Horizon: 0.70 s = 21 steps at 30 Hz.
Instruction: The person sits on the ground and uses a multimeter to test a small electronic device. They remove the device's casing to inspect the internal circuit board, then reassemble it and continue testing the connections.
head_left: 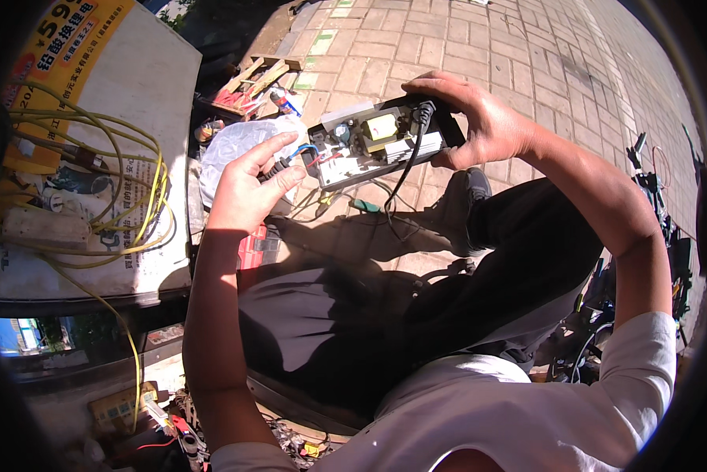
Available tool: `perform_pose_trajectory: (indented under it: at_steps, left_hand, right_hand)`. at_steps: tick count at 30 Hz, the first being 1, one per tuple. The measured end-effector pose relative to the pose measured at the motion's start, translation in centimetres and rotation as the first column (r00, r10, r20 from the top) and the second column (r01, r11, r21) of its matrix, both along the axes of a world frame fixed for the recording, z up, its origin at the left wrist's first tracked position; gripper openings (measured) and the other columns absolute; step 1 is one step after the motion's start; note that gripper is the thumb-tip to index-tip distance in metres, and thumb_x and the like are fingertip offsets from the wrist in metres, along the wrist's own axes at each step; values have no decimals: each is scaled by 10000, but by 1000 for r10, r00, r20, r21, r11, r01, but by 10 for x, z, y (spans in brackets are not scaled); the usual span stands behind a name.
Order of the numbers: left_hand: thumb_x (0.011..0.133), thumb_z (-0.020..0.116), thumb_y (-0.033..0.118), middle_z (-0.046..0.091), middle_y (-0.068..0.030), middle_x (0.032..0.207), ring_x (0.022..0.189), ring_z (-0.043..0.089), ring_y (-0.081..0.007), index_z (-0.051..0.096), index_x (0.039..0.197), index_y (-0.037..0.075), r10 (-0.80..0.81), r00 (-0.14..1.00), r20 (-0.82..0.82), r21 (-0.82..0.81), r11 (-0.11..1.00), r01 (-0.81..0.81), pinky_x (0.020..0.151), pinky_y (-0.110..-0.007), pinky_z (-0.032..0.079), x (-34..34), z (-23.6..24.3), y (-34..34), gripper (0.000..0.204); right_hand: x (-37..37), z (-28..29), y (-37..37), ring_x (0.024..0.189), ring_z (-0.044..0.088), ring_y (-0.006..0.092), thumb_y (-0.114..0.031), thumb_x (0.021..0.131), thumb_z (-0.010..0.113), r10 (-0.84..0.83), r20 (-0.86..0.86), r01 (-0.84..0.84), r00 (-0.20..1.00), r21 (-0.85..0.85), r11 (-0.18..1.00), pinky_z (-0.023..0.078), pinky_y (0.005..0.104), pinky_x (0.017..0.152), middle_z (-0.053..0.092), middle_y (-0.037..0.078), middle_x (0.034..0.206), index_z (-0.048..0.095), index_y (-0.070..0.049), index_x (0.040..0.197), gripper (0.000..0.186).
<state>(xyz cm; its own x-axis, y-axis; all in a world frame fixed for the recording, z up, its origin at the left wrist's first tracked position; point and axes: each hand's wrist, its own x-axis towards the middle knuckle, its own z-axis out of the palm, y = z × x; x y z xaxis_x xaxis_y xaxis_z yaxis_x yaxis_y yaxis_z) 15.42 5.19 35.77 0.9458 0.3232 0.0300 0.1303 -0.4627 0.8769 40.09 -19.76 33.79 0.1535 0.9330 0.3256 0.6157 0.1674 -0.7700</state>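
An opened black electronic case [381, 138] with circuit board, yellow transformer, silver heatsink and capacitors is held up over my knees. My right hand [491, 122] is closed on its right end, fingers over the top edge and thumb below, beside a black cable [405, 173] that hangs down from it. My left hand [255, 185], at the case's left end, has thumb and index finger around a small dark cylindrical fitting [278, 167], partly hidden, with blue and red wires [308, 148] running into the case.
A sign-covered board [157, 86] with yellow cable coils [141, 157] stands at left. A white plastic bag [220, 138], wooden crate [257, 75], red box [259, 250] and green-handled tool [365, 205] lie on the paving [385, 39]. Dark clutter [593, 322] is at right, more at lower left.
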Motion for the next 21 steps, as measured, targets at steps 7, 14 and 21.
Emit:
perform_pose_trajectory:
  at_steps: [7, 14, 21]
  left_hand:
    - [964, 623, 293, 649, -90, 1075, 883, 636, -162, 532, 1328, -24, -32, 998, 45, -333, 942, 45, 768, -284, 521, 4, -10, 0, 491]
    - [961, 605, 374, 658, -51, 1008, 721, 591, -88, 438, 1396, -26, -31, 998, 63, -575, 816, 62, 525, -224, 444, 0, -2, -13, 614]
    - [929, 556, 358, 636, -11, 944, 670, 549, -49, 500, 1352, 43, 91, 996, 16, -545, 835, -68, 468, -193, 383, 9, 5, -29, 530]
  right_hand:
    - [-8, 13, -4, 1196, 559, 282, -59, 610, 758, 5, 75, -11, 997, 85, 996, 445, 368, 1051, 501, 141, 1298, 463, -1, 1367, 814]
    - [-9, 8, 3, 1221, 521, 316, -74, 606, 767, 26, 190, -55, 981, 146, 988, 428, 381, 1058, 483, 164, 1313, 392, -23, 1437, 912]
    - [-10, 5, 1, 1320, 434, 289, -125, 652, 864, 59, -47, -51, 997, 153, 987, 370, 395, 1128, 440, 137, 1370, 327, -53, 1488, 997]
